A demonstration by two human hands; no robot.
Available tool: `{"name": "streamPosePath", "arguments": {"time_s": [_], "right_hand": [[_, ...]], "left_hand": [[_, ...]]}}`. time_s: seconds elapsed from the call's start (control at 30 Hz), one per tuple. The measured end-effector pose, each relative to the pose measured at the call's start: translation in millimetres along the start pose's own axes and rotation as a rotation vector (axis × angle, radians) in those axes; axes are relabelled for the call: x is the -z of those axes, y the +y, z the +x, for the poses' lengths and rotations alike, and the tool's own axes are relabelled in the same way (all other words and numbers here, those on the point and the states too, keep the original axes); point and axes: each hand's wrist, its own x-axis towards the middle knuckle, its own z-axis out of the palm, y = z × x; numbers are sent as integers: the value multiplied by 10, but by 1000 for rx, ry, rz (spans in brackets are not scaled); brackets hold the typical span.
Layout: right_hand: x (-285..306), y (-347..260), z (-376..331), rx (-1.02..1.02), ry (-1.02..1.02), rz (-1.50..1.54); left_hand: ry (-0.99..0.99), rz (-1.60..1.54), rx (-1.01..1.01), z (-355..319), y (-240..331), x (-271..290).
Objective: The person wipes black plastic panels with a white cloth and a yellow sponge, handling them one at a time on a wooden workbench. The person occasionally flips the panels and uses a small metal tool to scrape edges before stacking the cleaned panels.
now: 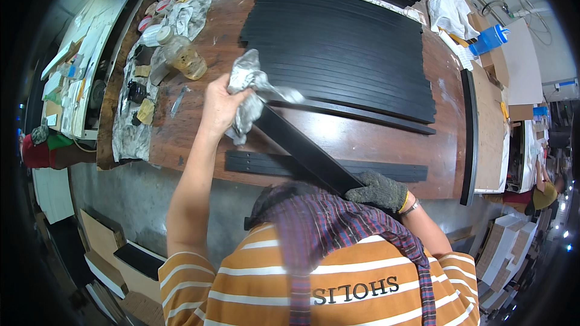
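A long black slat [305,152] slants across the near part of the wooden table. My left hand [219,101], bare, is closed on a crumpled white-and-grey rag [245,78], which touches the slat's far end; the rag's loose edge is blurred. At the near end, my right hand [379,191] in a dark grey knitted glove wraps round the slat. Beneath the slat, another black slat [386,171] with small holes lies along the table's front edge. Beyond my hands, a row of black slats [344,48] lies side by side, one [368,118] slightly apart at its near side.
On the left, a clear bottle of yellowish liquid [186,60] stands beside a stained cloth [130,136] with small pots and sponges. A blue bottle [489,40] lies far right; a black bar [468,139] lines the table's right edge [450,163]. People work at both sides.
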Motion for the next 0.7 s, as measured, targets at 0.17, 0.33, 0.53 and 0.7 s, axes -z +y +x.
{"name": "streamPosePath", "arguments": {"time_s": [0.17, 0.33, 0.53, 0.7], "right_hand": [[-13, 20, 7, -65, 14, -5], [8, -29, -37, -103, -42, -12], [-74, 49, -121, 98, -72, 15], [-114, 73, -96, 358, 55, -269]], "left_hand": [[64, -11, -114, -208, 421, -212], [-705, 864, -496, -437, 556, -670], [-829, 814, -84, -121, 448, -483], [-739, 795, -212, -214, 504, -395]]}}
